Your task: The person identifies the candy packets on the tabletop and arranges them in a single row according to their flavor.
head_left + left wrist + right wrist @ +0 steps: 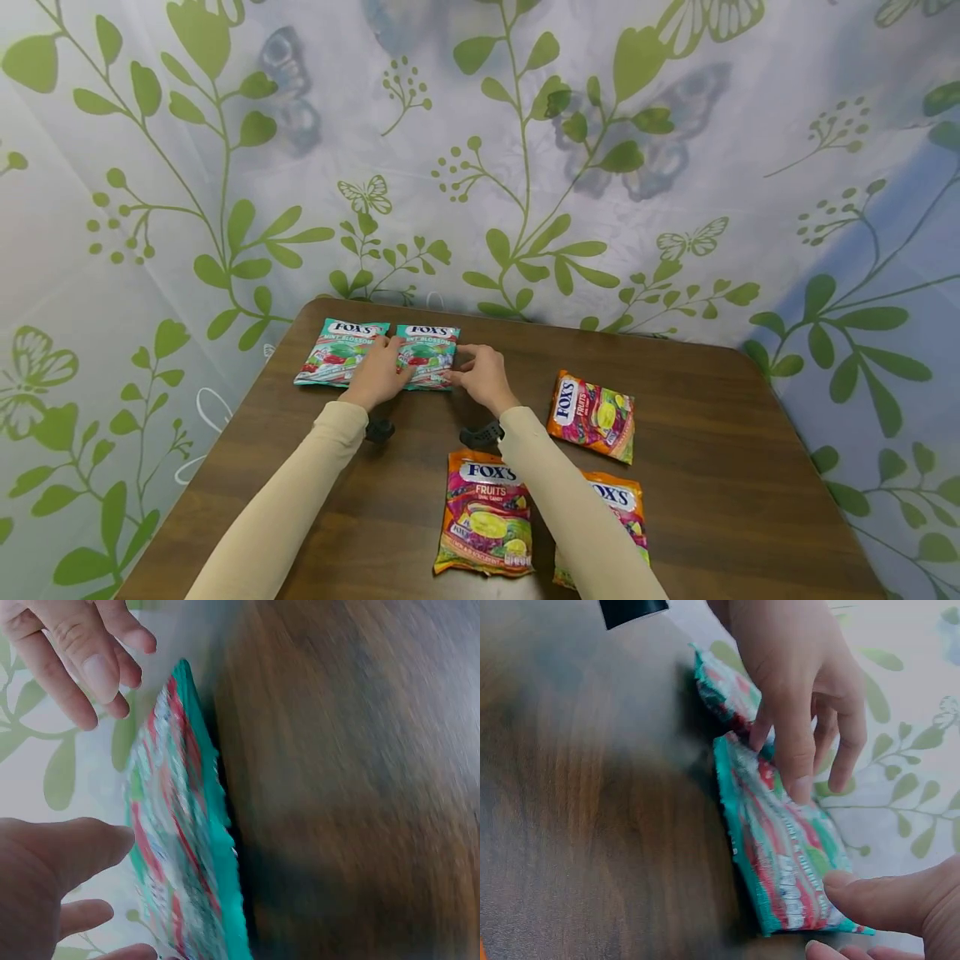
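Observation:
Two teal mint candy bags lie side by side at the far left of the table in the head view: a left bag [330,354] and a right bag [431,346]. My left hand [378,372] is over the gap between them, its fingers at the right bag's left edge. On the other side, my right hand [483,377] has its thumb [847,892] beside that bag's right edge. Fingers of both hands are loosely bent, not wrapped round the bag. In the left wrist view, the left thumb [105,844] is right at the teal bag [180,832].
Orange-and-pink fruit candy bags lie nearer me and to the right: one bag [487,517] front centre, another [633,508] partly under my right sleeve, a third [592,417] farther back. A leaf-patterned curtain [525,167] hangs behind the brown table [705,483].

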Demonstrator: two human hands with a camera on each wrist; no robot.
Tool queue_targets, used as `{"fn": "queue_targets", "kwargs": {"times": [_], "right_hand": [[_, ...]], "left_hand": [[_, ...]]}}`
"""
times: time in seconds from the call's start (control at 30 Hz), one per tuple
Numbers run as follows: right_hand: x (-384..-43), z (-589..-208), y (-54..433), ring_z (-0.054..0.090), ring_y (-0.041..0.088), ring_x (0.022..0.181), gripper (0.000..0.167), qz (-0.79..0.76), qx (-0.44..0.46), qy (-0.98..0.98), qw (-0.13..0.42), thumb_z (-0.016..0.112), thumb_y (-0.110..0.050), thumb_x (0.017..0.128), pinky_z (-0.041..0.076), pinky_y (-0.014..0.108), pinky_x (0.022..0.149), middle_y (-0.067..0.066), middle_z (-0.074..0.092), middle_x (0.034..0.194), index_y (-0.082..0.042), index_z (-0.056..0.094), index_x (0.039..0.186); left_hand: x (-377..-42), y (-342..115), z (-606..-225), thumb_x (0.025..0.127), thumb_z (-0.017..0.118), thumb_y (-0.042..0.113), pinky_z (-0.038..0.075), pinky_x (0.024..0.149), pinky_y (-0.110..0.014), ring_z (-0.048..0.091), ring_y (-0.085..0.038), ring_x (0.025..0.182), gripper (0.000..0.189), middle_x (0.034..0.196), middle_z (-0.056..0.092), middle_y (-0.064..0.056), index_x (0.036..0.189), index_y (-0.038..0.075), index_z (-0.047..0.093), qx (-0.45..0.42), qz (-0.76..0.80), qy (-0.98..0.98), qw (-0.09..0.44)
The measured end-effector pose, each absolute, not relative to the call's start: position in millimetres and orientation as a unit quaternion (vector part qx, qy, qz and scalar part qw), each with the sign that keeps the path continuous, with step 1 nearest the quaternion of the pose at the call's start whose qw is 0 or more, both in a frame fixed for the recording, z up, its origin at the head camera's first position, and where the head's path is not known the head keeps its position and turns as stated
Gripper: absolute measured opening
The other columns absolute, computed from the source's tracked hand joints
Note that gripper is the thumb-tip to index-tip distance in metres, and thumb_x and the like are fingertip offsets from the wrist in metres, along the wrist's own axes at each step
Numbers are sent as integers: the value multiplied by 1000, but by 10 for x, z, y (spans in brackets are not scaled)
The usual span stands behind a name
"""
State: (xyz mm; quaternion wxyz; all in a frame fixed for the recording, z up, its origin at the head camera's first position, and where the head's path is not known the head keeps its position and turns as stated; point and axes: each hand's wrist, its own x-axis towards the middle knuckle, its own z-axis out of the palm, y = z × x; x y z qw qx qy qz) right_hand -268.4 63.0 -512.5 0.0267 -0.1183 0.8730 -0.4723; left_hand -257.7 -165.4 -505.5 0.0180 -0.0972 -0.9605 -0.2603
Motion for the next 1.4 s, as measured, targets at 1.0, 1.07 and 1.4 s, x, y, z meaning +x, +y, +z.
{"fn": "queue_targets", "kwargs": {"times": [1.0,1.07,1.4], "right_hand": [[-1976,-4426,1969,76,36,106,62,-397,-130,909,-1,92,-21,93,64,50,83,23,70,138,-8,68,149],[-1935,-4396,2048,76,37,105,63,-393,-113,912,-3,92,-22,93,64,48,81,23,70,139,-7,68,149],[-1750,-4378,2542,72,46,110,55,-359,-33,933,-9,86,-15,98,64,52,84,33,65,141,-1,67,147]], "left_hand": [[-2346,-839,-4449,110,68,21,54,103,-57,63,-45,128,61,149,58,-28,163,2,45,-223,-356,-908,-1],[-2327,-762,-4436,109,69,18,57,97,-54,66,-42,116,60,142,59,-28,162,1,46,-235,-368,-900,-5],[-2281,-336,-4434,110,69,23,58,97,-46,63,-41,115,61,139,56,-23,164,7,45,-288,-402,-866,-75]]}}
